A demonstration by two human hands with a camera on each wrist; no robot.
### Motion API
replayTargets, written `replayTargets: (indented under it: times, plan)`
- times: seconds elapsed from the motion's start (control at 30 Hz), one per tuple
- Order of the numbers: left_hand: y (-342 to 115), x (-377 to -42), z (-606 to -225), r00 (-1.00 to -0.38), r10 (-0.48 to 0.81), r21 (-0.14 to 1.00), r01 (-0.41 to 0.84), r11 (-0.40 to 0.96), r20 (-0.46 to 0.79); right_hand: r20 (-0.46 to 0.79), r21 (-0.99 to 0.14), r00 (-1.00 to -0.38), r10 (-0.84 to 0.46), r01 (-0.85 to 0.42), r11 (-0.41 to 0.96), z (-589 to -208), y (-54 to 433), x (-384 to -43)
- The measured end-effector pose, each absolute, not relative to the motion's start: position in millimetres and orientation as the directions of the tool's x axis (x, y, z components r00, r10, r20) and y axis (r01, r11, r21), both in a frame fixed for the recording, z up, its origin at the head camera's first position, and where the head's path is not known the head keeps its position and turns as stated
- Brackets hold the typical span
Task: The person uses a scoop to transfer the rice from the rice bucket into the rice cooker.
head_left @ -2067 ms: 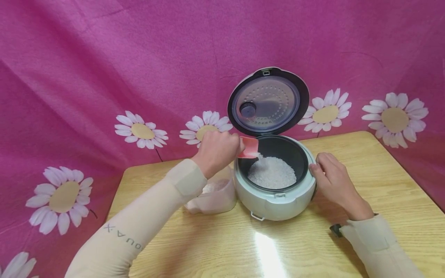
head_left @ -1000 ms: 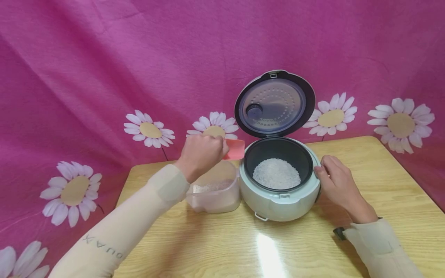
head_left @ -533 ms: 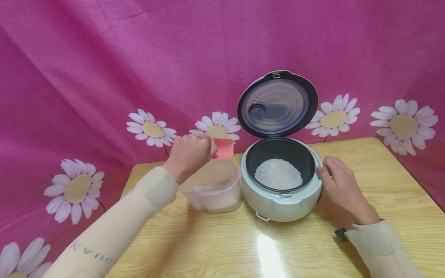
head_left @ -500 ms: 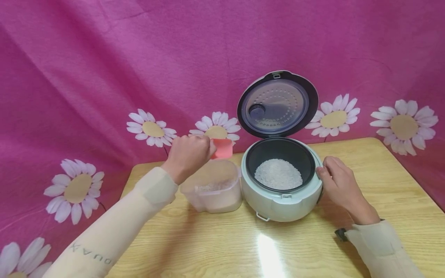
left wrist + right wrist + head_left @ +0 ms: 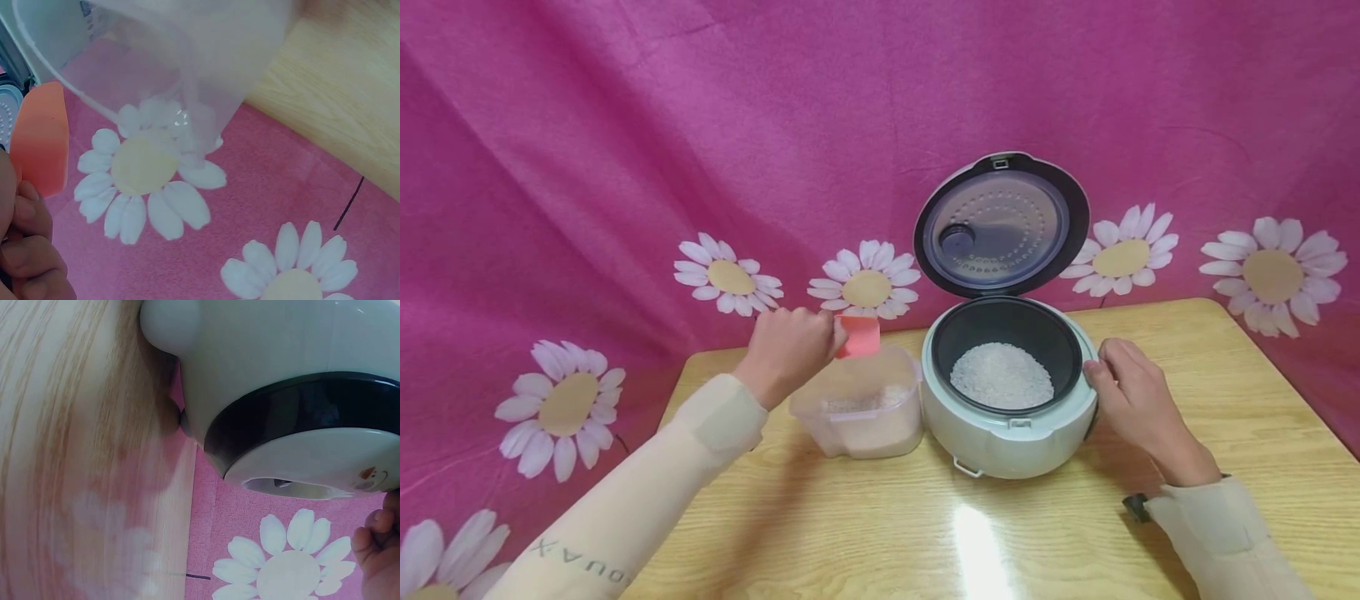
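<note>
My left hand grips a coral-pink scoop by its handle, above the back left part of a translucent plastic container that has rice in it. In the left wrist view the scoop's blade stands beside the curled fingers. My right hand holds the right side of a pale green rice cooker, thumb at its rim. White rice lies heaped in the cooker's dark inner pot. Its lid stands raised. The right wrist view shows the fingers at the cooker's edge.
The container stands against the cooker's left side on a wooden table. Behind the table hangs a magenta cloth with large daisies. A small wire loop juts from the cooker's lower front.
The scoop was tipping rice into the cooker's pot. My left hand has since carried it left and slightly down, over the container. My right hand has kept its hold on the cooker.
</note>
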State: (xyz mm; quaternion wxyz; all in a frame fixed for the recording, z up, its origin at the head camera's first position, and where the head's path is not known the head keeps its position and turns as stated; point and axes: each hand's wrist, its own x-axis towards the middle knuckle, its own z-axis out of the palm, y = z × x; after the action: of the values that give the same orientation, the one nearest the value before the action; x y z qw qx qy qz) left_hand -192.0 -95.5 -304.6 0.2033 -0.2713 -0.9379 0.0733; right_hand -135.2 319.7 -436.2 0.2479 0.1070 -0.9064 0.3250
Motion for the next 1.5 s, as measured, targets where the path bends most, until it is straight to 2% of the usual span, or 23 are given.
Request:
replayTargets:
  times: [0.47, 0.7, 0.87, 1.0, 1.3, 1.5]
  plan:
    - [-101, -186, -322, -0.799, 0.536, -0.201, 0.497, 0.844, 0.274, 0.511, -0.527, -0.859, -0.036, -0.346, 0.776, -437, 321, -136]
    - [-105, -182, -330, -0.807, 0.554, -0.210, 0.516, 0.830, 0.206, 0.527, -0.514, -0.849, -0.041, -0.357, 0.780, -437, 322, -137]
    - [-104, -180, -334, -0.835, 0.538, -0.212, 0.508, 0.835, 0.120, 0.512, -0.518, -0.858, -0.040, -0.346, 0.782, -437, 322, -137]
    - [-101, -180, -338, -0.837, 0.546, -0.253, 0.520, 0.816, 0.042, 0.498, -0.526, -0.866, -0.039, -0.338, 0.780, -437, 321, -136]
    - [-92, -182, -348, -0.801, 0.597, -0.411, 0.563, 0.717, -0.056, 0.516, -0.521, -0.856, -0.045, -0.355, 0.776, -437, 322, -136]
    - [-87, -186, -351, -0.810, 0.575, -0.442, 0.559, 0.701, -0.112, 0.532, -0.511, -0.845, -0.045, -0.364, 0.779, -437, 322, -136]
